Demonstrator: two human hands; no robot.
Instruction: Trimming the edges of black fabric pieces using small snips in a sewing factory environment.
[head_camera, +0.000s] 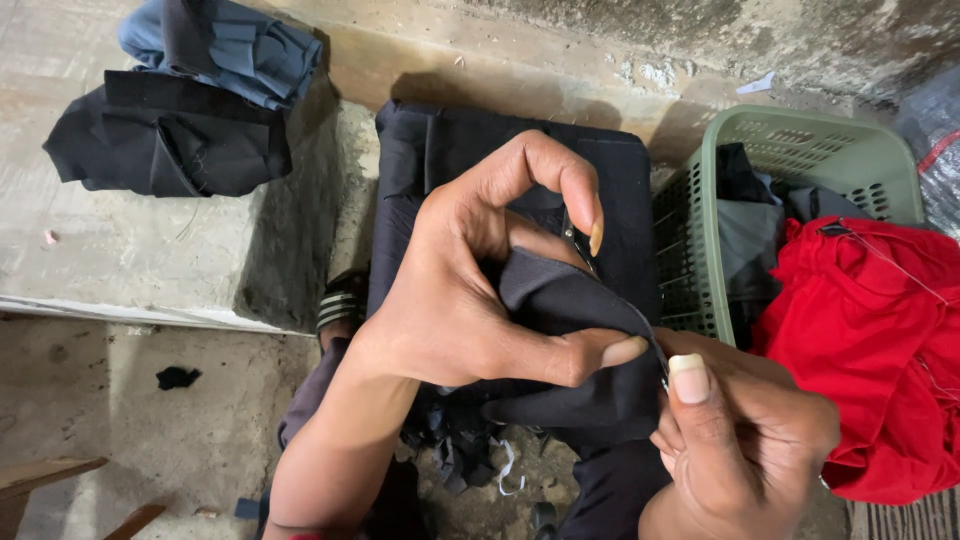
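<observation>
The left hand (455, 290) is clenched on a piece of black cloth (575, 300), thumb lying along its upper edge and forefinger arched above with the nail tip pointing down at the fabric. The right hand (735, 440) pinches the same cloth at its right-hand edge, thumb uppermost; a small metal tool shows between thumb and fabric, too little of it in view to tell its kind. The cloth is held up in front of the person, above the lap, and hangs down between the two hands. Directly behind it a stack of folded black garments (440, 150) rests at the edge of a concrete step (150, 250). Further left on that step lie a second heap of black cloth (165, 140) and a blue-grey garment (240, 45) touching it. To the right stands a green plastic basket (800, 130) holding dark clothing, with a red garment (870, 340) draped over its near side. Black scraps and thread ends lie on the floor (150, 430) below the hands.
</observation>
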